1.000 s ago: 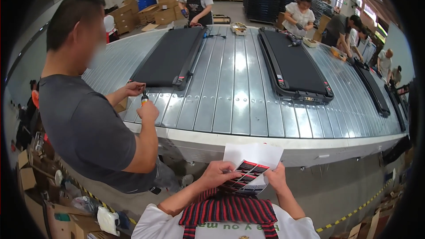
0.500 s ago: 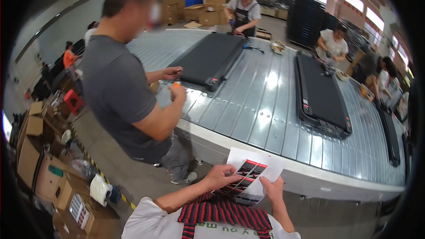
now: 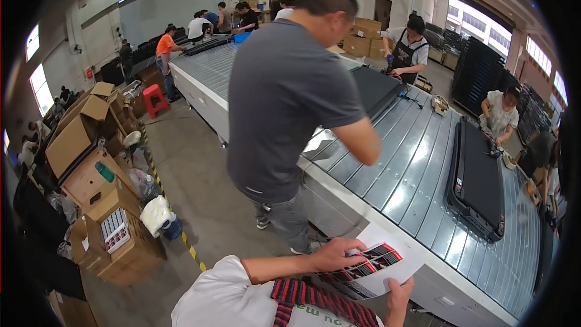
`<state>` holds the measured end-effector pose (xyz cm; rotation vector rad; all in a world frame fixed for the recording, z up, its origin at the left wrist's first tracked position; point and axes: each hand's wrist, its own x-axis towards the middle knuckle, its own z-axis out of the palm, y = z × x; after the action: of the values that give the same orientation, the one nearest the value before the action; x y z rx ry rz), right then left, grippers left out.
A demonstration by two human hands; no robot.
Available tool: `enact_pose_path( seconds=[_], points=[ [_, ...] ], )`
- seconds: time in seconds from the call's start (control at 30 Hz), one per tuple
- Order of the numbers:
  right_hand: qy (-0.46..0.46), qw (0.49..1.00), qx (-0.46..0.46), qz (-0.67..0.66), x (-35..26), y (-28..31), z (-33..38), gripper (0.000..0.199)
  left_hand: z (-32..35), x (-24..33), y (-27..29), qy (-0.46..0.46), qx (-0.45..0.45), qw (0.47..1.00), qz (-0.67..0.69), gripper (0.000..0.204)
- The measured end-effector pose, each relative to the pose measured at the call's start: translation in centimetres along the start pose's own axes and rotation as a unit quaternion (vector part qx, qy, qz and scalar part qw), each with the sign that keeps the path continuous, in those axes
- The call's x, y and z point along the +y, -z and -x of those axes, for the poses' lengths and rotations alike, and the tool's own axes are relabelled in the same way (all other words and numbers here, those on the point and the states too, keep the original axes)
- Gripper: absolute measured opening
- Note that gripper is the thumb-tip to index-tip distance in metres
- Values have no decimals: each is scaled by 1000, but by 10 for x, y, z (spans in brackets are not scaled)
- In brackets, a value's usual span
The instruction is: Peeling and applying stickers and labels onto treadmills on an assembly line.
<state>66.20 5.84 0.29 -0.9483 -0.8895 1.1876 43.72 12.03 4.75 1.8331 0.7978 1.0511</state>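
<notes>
A white sheet (image 3: 407, 260) printed with red and black label-like panels is held in front of me, close to the table's near edge. My left hand (image 3: 339, 255) grips it from the left, with thumb and fingers closed over the printed panels. At the lower right edge, my right hand (image 3: 399, 295) pinches the same sheet between thumb and fingers. Parts of the panels lie hidden under the left hand. Whether it is one sheet or several stacked, I cannot tell.
A co-worker in a grey shirt (image 3: 290, 97) stands just ahead at the metal-slatted table (image 3: 393, 175). Long black panels (image 3: 481, 175) lie on it, and others work along its far side. Left are cardboard boxes (image 3: 130, 248), a red stool (image 3: 155, 100) and yellow-black floor tape (image 3: 192, 254).
My view has swung left, so the table and panels appear farther right. The co-worker in grey now leans over the table with an arm across it. Both hands still hold the sheet.
</notes>
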Motion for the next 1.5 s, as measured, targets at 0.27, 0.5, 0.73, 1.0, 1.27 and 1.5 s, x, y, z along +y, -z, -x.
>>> enact_pose_path(
  seconds=[0.27, 0.5, 0.73, 1.0, 1.27, 1.5],
  points=[
    [-97, 992, -64, 38, 9, -47, 62, 45, 101, 12, -6, 78, 188, 978, 46, 73],
    [-53, 973, -188, 123, 0, -43, 80, 42, 153, 31, -5, 219, 56, 919, 323, 51],
    [0, 973, -170, 155, -39, 15, 82, 40, 113, 40, -67, 180, 118, 957, 194, 29],
    [23, 983, -23, 180, -91, 162, 98, 43, 0, 56, -201, 101, 63, 952, 283, 26],
    [7, 981, 89, 174, -105, 232, 83, 34, -62, 66, -262, 97, 5, 965, 244, 26],
    [0, 978, 73, 198, -90, 239, 43, 39, -97, 45, -254, 144, 40, 968, 201, 28]
  ],
)
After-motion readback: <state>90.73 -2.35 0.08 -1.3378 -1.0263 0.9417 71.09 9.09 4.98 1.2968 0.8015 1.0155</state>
